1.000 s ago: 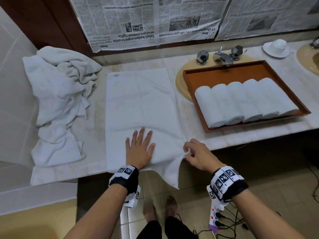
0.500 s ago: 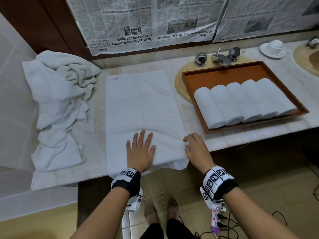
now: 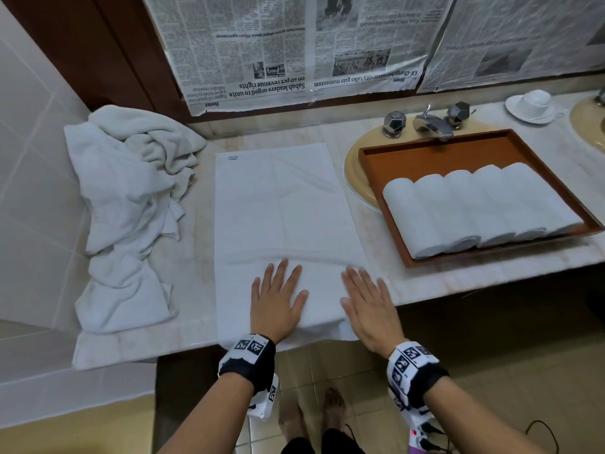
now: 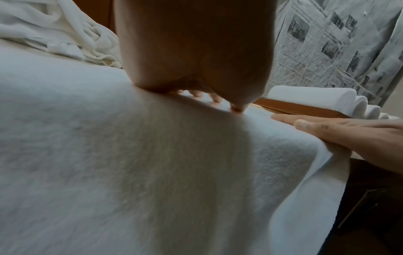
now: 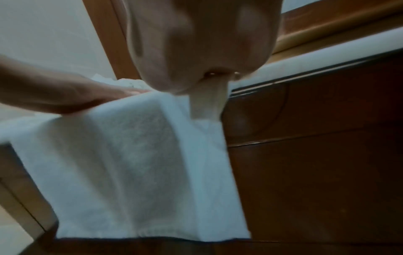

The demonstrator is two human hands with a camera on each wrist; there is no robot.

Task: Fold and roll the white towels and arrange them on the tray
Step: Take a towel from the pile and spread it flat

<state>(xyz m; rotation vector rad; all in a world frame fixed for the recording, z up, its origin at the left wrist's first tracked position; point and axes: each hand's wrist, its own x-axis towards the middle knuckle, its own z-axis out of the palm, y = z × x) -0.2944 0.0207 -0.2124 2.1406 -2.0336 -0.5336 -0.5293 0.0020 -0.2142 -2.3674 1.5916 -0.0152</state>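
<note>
A white towel lies spread flat on the marble counter, its near end hanging over the front edge. My left hand presses flat on its near part, fingers straight and spread. My right hand lies flat at the towel's near right edge, fingers straight. In the left wrist view the left palm bears on the towel, with the right hand's fingers beside it. Several rolled white towels lie side by side in the brown tray.
A heap of crumpled white towels covers the counter's left end by the tiled wall. The tray sits over a sink, below the tap. An upturned cup on a saucer stands at the back right. Newspaper covers the wall behind.
My right hand let go of the towel's hanging right corner and now lies flat on the towel's edge. The corner is drawn up and the near end smoother. The left hand stayed put.
</note>
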